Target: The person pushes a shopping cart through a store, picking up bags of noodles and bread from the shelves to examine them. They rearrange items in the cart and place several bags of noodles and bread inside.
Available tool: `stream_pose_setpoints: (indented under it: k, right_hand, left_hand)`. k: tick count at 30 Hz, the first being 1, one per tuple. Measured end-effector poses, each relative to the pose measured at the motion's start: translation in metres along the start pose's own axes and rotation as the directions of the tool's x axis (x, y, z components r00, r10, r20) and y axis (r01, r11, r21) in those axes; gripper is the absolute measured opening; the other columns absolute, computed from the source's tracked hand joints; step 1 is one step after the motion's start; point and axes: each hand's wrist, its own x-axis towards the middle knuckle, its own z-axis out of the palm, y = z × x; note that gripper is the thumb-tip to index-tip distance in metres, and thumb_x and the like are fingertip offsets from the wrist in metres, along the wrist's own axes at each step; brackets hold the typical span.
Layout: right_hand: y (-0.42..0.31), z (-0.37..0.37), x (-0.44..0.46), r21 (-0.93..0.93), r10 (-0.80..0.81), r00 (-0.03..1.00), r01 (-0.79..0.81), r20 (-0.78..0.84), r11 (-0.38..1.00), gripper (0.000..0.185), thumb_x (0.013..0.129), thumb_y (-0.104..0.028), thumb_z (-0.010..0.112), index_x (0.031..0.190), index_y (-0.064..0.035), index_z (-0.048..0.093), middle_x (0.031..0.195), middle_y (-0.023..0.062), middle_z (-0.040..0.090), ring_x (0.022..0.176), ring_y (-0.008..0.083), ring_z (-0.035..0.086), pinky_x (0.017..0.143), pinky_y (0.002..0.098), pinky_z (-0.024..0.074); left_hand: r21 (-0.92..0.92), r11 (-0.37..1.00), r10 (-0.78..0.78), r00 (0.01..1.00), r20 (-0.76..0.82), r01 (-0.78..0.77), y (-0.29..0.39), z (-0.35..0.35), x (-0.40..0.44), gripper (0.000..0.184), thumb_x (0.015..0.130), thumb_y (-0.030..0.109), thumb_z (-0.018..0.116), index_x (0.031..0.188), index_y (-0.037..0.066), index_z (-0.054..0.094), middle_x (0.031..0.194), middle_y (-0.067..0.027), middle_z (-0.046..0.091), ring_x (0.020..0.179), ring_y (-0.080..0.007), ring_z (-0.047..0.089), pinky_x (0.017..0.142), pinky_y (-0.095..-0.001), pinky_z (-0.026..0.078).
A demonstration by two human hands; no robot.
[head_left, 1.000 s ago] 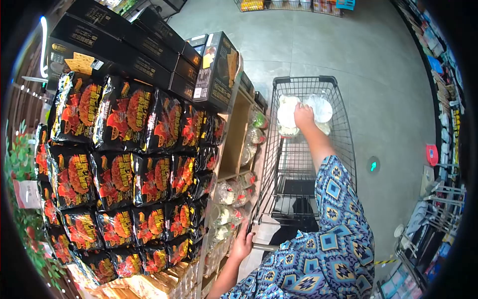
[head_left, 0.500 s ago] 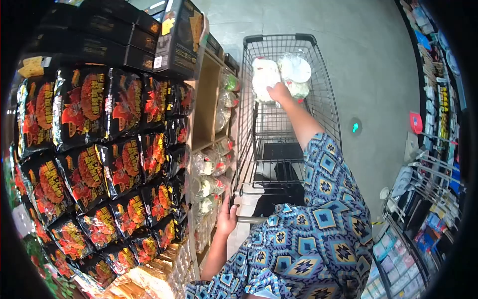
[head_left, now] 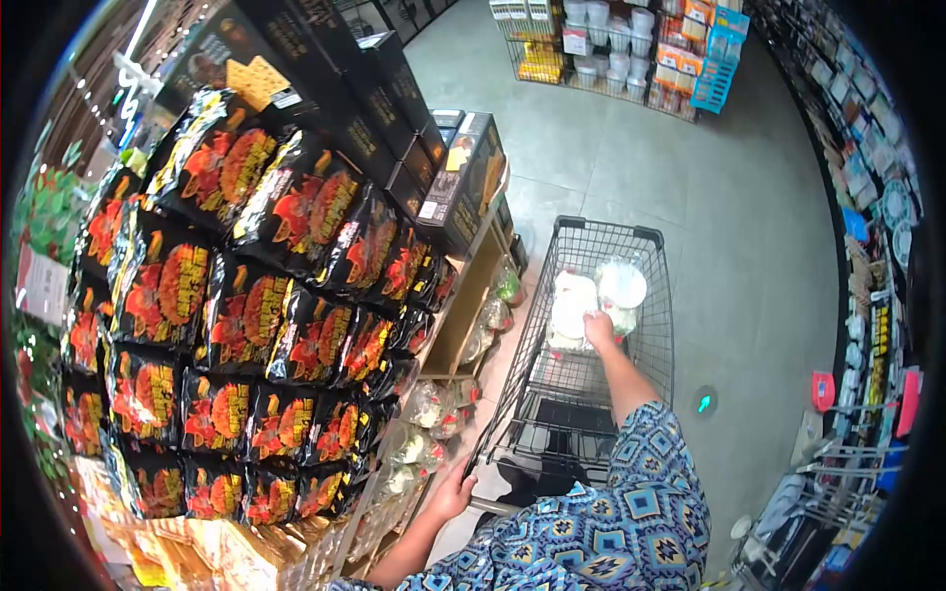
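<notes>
Ahead of me is a black wire shopping cart (head_left: 658, 345). My left hand (head_left: 453, 495) is closed around the left end of the cart handle (head_left: 495, 506). Inside the basket, my right hand (head_left: 598, 328) is closed at the lower edge of a pack with a round white top (head_left: 574, 303); glare washes out its details. Against its right side rests a second clear-wrapped pack with a white top (head_left: 624, 284). Pale contents show through the wrapping, but I cannot tell what they are.
On the left rises a stack of black bags with red print (head_left: 236, 305), with black boxes (head_left: 463, 187) beyond. Bagged goods (head_left: 426, 406) line the shelf beside the cart. Ahead stands a rack of plastic cups (head_left: 611, 49); shelves (head_left: 877, 295) run along the right.
My view has tilted up and turned, so the cart sits lower and further right, and the cup rack has come into sight. Both hands keep their places on the cart and the pack.
</notes>
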Motion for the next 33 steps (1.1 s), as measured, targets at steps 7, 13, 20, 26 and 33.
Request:
stream_pose_setpoints:
  k: [7,13,20,26,33]
  right_hand:
    - [-0.045,-0.052,-0.058,-0.232,-0.093,0.995,0.085,-0.023,0.969,0.034,0.082,-0.027,0.060,0.098,0.0022,0.065,0.097,0.0252,0.064,0.096,0.0360,0.061,0.085,0.0396,0.0463]
    - [-0.120,-0.119,-0.136,-0.377,-0.353,0.935,0.321,-0.017,0.869,0.032,0.085,-0.029,0.056,0.081,0.0022,0.061,0.081,0.0245,0.062,0.074,0.0384,0.059,0.069,0.0413,0.0465]
    - [-0.247,-0.161,-0.272,-0.169,-0.442,0.895,0.427,-0.059,0.888,0.028,0.089,-0.023,0.056,0.081,0.0029,0.061,0.069,0.0055,0.058,0.067,0.0105,0.053,0.064,0.0280,0.0437]
    - [-0.309,-0.172,-0.355,0.140,-0.589,0.805,0.576,0.072,0.805,0.024,0.091,-0.021,0.055,0.089,0.0023,0.061,0.081,0.0045,0.061,0.072,0.0101,0.054,0.067,0.0250,0.0435]
    - [-0.314,-0.124,-0.374,0.633,-0.465,0.829,0.186,0.309,0.752,0.030,0.091,-0.018,0.049,0.099,0.0083,0.059,0.089,0.0165,0.065,0.075,0.0201,0.063,0.071,0.0307,0.0503]
  left_hand:
    - [0.078,0.996,0.045,0.999,0.006,-0.045,0.003,-0.005,-0.005,0.049,0.093,0.015,0.051,0.137,0.000,0.036,0.131,-0.0231,0.048,0.125,-0.0326,0.046,0.104,-0.0352,0.034]
    - [0.307,0.948,0.100,0.994,-0.039,-0.084,-0.007,-0.011,-0.012,0.050,0.092,0.023,0.052,0.138,0.009,0.039,0.131,-0.0226,0.049,0.119,-0.0368,0.049,0.100,-0.0409,0.041]
    - [0.150,0.945,0.309,0.945,-0.109,-0.291,-0.038,-0.020,0.002,0.049,0.092,0.021,0.053,0.132,-0.005,0.040,0.127,-0.0266,0.049,0.122,-0.0375,0.046,0.104,-0.0395,0.035]
    - [-0.507,0.806,0.243,0.952,-0.187,-0.305,0.013,-0.050,0.049,0.053,0.099,0.034,0.043,0.138,-0.001,0.035,0.134,-0.0157,0.048,0.124,-0.0246,0.046,0.105,-0.0361,0.034]
    - [-0.990,-0.069,0.506,0.860,0.068,0.119,0.090,-0.069,0.000,0.065,0.095,0.056,0.034,0.138,0.007,0.039,0.137,-0.0106,0.047,0.123,-0.0236,0.047,0.106,-0.0426,0.036]
